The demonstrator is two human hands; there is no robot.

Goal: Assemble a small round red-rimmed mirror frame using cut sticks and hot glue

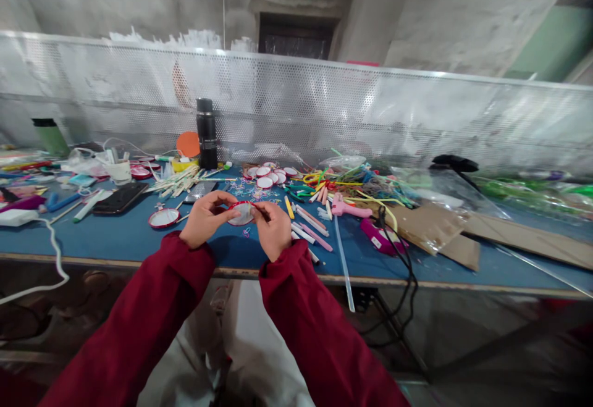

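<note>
Between my two hands is a small round disc (241,214) with a red rim and a pale face, held above the blue tabletop. My left hand (208,215) pinches its left edge, fingers bent over the top. On the opposite edge, my right hand (274,228) grips with thumb and fingers closed. A similar red-rimmed disc (164,218) lies on the table left of my left hand. Beyond my hands sits a pile of such discs (265,181), with small coloured plastic clips or loops (250,192) scattered around it.
A pink glue gun (349,207) with a black cord lies to the right, near several pastel sticks (310,228). A black bottle (206,135) stands at the back. At left are a dark phone (120,198) and thin sticks (183,180). Cardboard (421,226) lies far right.
</note>
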